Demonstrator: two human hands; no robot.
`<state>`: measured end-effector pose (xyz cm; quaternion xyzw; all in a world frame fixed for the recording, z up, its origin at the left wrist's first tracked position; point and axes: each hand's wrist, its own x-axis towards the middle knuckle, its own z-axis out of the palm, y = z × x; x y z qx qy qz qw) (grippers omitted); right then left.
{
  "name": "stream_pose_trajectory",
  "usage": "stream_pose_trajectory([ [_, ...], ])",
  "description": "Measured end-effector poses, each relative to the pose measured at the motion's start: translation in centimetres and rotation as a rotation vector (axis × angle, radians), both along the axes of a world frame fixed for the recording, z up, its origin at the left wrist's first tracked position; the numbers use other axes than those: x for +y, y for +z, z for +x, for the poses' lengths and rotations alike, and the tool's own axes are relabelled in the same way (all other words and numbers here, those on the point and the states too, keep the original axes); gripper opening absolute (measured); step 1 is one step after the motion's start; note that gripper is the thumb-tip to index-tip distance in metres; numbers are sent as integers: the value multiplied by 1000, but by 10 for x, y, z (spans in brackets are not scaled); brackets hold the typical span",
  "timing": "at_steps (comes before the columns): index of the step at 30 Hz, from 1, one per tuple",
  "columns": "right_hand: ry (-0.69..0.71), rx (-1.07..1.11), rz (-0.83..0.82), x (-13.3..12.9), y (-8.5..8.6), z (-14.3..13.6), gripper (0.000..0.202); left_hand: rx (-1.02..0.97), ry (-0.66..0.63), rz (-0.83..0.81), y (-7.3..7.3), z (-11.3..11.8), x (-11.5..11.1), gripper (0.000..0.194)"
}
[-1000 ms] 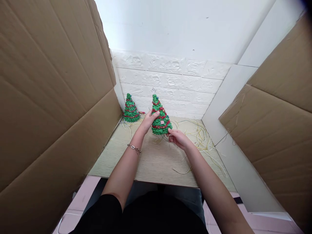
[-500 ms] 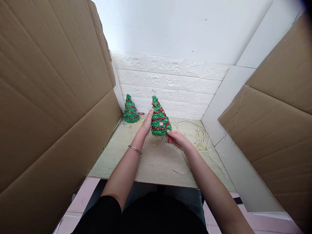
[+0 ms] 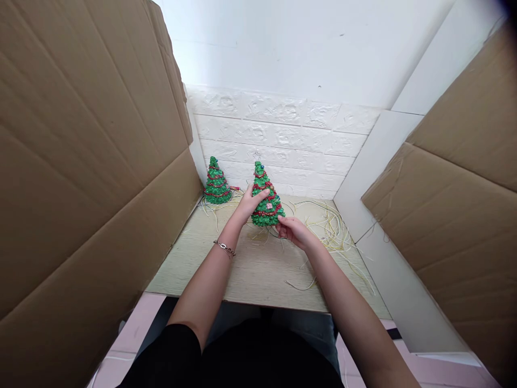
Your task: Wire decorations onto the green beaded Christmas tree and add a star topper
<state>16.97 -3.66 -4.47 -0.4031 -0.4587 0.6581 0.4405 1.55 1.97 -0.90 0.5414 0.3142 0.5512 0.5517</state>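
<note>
Between my two hands is a small green Christmas tree figurine (image 3: 266, 213) with red garlands, small coloured ornaments and a clear star (image 3: 257, 156) on its tip. My left hand (image 3: 249, 206) wraps its left side, the thumb lying across the front and the other fingers hidden behind. At the lower right edge of the base, my right hand (image 3: 291, 230) pinches the tree between thumb and curled fingers. A second, similar green tree (image 3: 217, 186) stands upright at the back left of the table, with no star visible on top.
Tangled yellow and white wires (image 3: 333, 229) lie at the table's right and back. A small red-tipped piece (image 3: 235, 188) rests beside the second tree. Cardboard panels (image 3: 169, 199) wall in the left and right sides of the wooden table (image 3: 189, 269); a white brick-patterned wall (image 3: 283, 129) stands behind.
My left thumb has come round onto the front of the tree, where before it lay along the left edge. The tree has shifted slightly right and down. My right hand keeps its pinch.
</note>
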Motion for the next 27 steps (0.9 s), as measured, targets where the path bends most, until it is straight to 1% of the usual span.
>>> stream_pose_trajectory([
  [5,-25,-15,37,1,-1,0,52,32,31,-3,-1,3,-1,56],
  [8,-53,-55,62,3,-3,1,52,-13,17,-1,-3,5,0,55],
  [11,-80,-123,111,5,-5,2,52,-70,8,14,-3,6,0,54],
  [14,-128,-246,208,6,-5,2,54,-110,27,38,0,7,-2,54],
  [16,-218,-393,328,4,-4,2,55,-123,59,42,1,6,-3,54],
  [18,-389,-599,514,0,-3,2,54,-112,91,57,3,6,-4,54],
  [20,-602,-777,693,-5,-2,4,47,-78,96,91,3,5,-4,54],
  [21,-678,-827,762,-7,-2,4,41,-54,95,105,3,5,-5,54],
  [22,-716,-856,814,-8,-2,5,36,-30,92,114,3,6,-5,54],
  [24,-694,-886,892,-10,-2,5,40,11,85,122,2,6,-6,54],
  [27,-571,-960,945,-12,-1,6,47,49,50,123,1,8,-8,53],
])
